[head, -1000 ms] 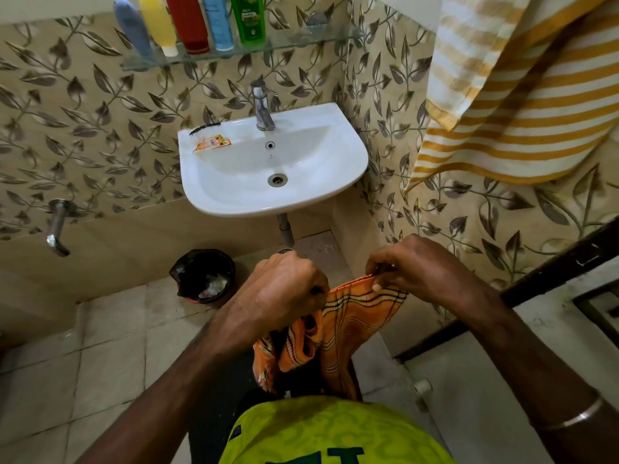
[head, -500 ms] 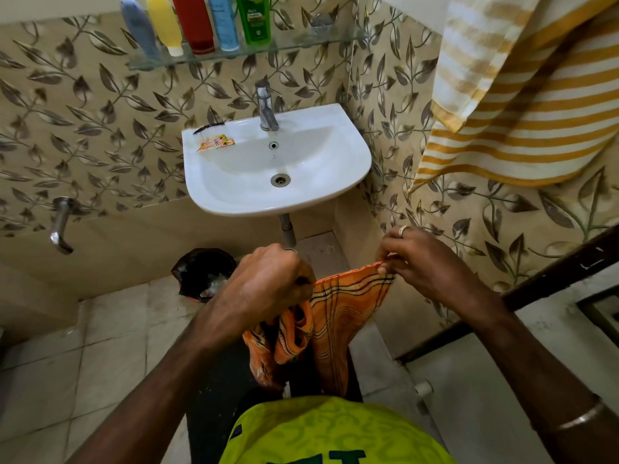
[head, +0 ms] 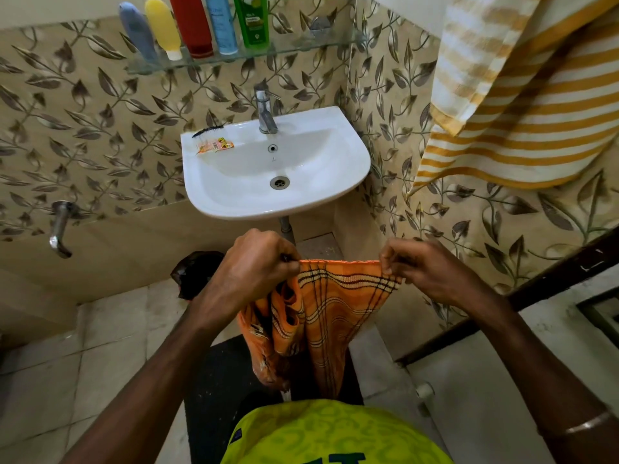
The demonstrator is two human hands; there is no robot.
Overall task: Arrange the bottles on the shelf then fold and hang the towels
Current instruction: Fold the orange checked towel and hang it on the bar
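An orange checked towel [head: 321, 313] hangs in front of me below the sink. My left hand [head: 254, 262] pinches its top edge at the left, and my right hand [head: 425, 266] pinches the same edge at the right, so the edge is stretched straight between them. The rest of the cloth droops in folds. A white and yellow striped towel [head: 522, 105] hangs on the right wall. Several bottles, among them a red bottle [head: 191, 25] and a green bottle [head: 251, 20], stand in a row on the glass shelf [head: 301, 48] above the sink.
The white sink [head: 335, 182] with its tap [head: 266, 110] is straight ahead; a comb and an orange sachet [head: 214, 147] lie on its left rim. A black bin [head: 187, 272] stands on the floor at left. A wall tap [head: 60, 229] juts out at far left.
Both hands have risen and moved apart, pulling the orange towel's top edge out straight. The view has tilted so the sink sits nearer the middle.
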